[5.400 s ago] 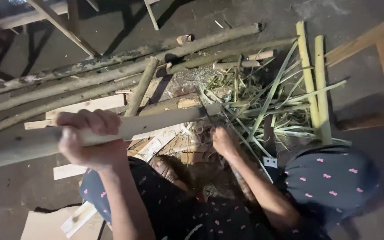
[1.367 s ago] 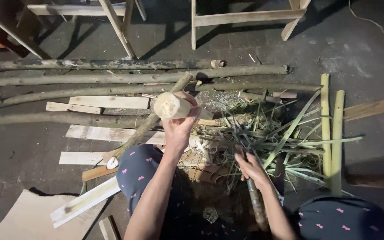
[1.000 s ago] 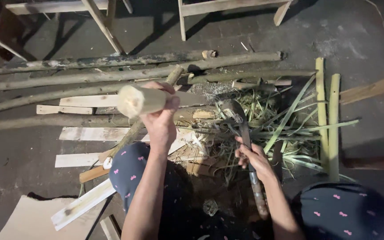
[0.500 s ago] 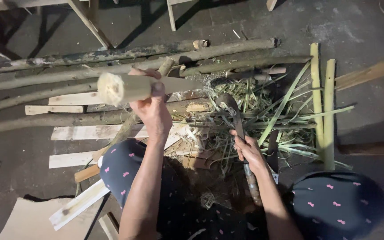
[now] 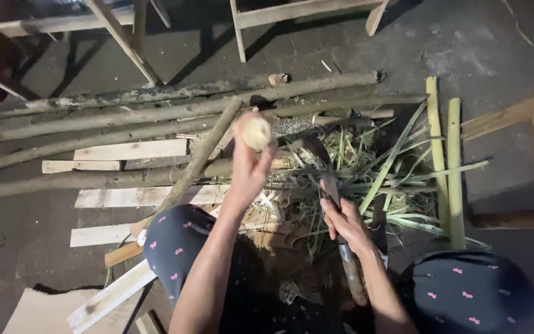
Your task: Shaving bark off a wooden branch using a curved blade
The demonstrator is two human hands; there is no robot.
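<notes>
Where the dark concrete floor [image 5: 489,43] spreads out, long rough grey poles [image 5: 125,114] lie side by side across flat pale planks [image 5: 131,149], beside a tangle of green strips and curled shavings [image 5: 378,179]. Raised above them, the left hand [image 5: 248,167] is clenched around a round pole end [image 5: 256,132], its pale cut face turned up toward the camera. Lower right, the right hand [image 5: 344,219] grips a long dark knife [image 5: 329,192], blade pointing into the shavings.
</notes>
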